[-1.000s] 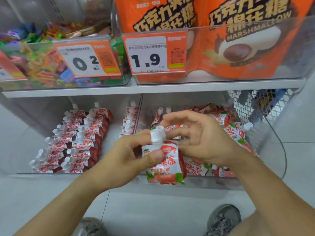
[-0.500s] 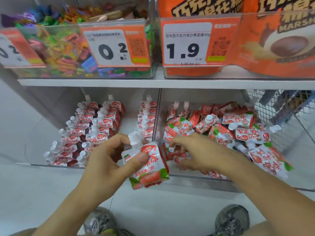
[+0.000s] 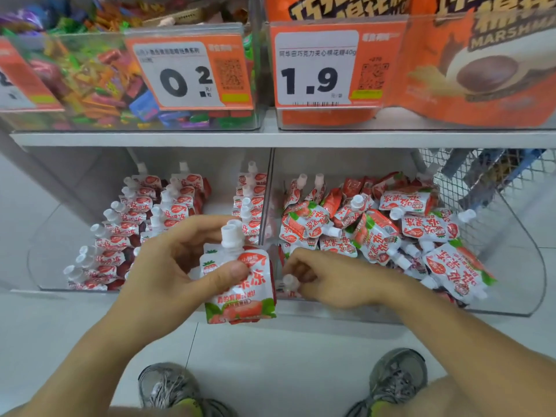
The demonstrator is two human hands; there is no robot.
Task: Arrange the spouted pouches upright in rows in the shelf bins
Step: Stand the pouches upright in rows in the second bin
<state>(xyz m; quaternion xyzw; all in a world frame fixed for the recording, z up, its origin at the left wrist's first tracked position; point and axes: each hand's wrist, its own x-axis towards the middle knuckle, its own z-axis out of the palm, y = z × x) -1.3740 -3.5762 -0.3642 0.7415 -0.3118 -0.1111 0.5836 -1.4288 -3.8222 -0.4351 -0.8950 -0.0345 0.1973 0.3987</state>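
My left hand [image 3: 168,266] grips a stack of white-and-red strawberry spouted pouches [image 3: 240,284] upright, thumb on the front, in front of the divider between the two clear bins. My right hand [image 3: 334,281] reaches into the front left corner of the right bin [image 3: 523,266] and pinches the white spout of a pouch [image 3: 290,282] lying there. That bin holds a loose heap of pouches [image 3: 391,224]. In the left bin [image 3: 45,260], pouches stand upright in rows [image 3: 135,224], with a third row [image 3: 251,200] along the divider.
Above the shelf edge [image 3: 270,138] sit a bin of mixed candies [image 3: 90,79] and a bin of orange marshmallow bags [image 3: 466,55], each with a price tag. A wire basket [image 3: 481,176] stands to the right. My two shoes [image 3: 168,389] rest on the tiled floor.
My right hand left the held pouches, dropped into the right bin and closed on a spout at its front corner. My left hand kept its pouches, shifting slightly left. The camera panned left and down.
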